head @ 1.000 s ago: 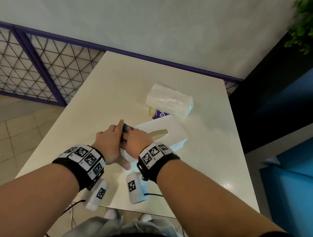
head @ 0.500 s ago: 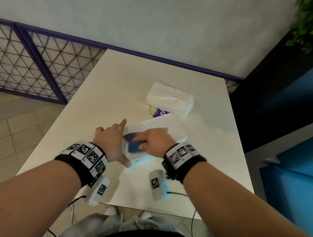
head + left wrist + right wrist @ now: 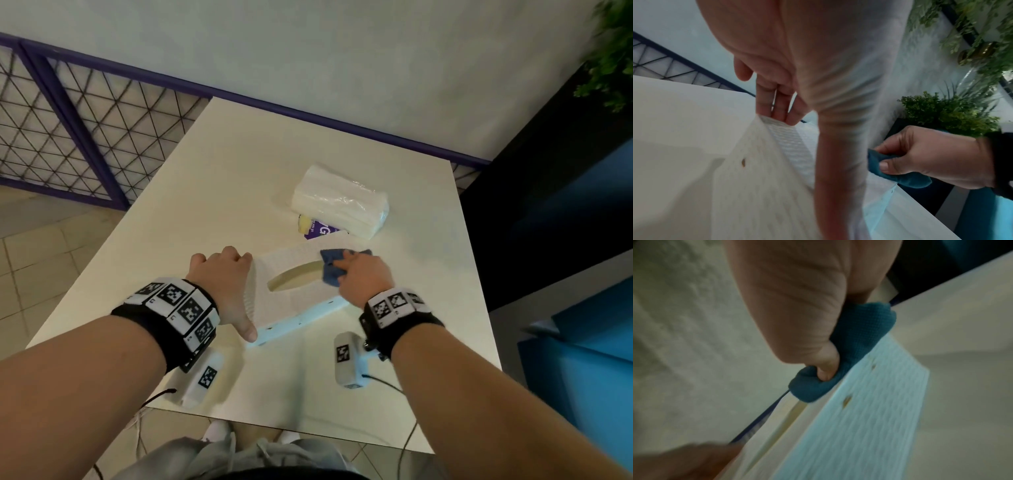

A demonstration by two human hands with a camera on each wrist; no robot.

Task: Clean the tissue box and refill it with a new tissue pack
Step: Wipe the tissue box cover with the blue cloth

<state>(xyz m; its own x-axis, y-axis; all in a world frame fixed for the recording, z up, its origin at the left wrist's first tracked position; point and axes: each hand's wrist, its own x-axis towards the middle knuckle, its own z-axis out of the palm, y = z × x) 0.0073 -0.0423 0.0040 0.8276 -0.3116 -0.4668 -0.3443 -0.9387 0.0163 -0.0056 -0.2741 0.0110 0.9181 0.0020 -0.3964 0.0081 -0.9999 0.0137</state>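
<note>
**Q:** where's the cloth at now? half a second ago it was on the near-left end of the lid.

**A:** My right hand (image 3: 364, 277) has dragged it all the way across. Fingers are curled round the blue cloth (image 3: 334, 272), thumb (image 3: 885, 166) pinching it from the side, and it's now pressed on the far-right end of the tissue box (image 3: 294, 301), just past the end of the oval slot (image 3: 294, 279). In the right wrist view the cloth (image 3: 857, 344) bunches under my thumb, right at the box's top edge.

**Q:** and the left hand, moved at all?

**A:** Nope, same job as before. Left hand (image 3: 222, 284) is clamped on the box's left end: fingers (image 3: 777, 104) close together and hooked over the far-left corner, thumb (image 3: 248, 330) stretched down to the near-left corner. It's just bracing so the box doesn't slide while I scrub.

**Q:** so what does that mean for the job?

**A:** I'd call that one full pass along the top done, left to right. The slot is uncovered again, and I can't see any tissue in it, only a pale inside. I haven't seen the cloth go over the long near side or the ends, so I'd guess wiping isn't finished.

**Q:** refill?

**A:** Not started. The tissue pack (image 3: 339, 204) in its clear wrap sits untouched on the table (image 3: 212, 178), just beyond the box on the far right, on top of a purple and yellow printed thing (image 3: 317, 229). The box sits mid-table, closer to me.
</note>
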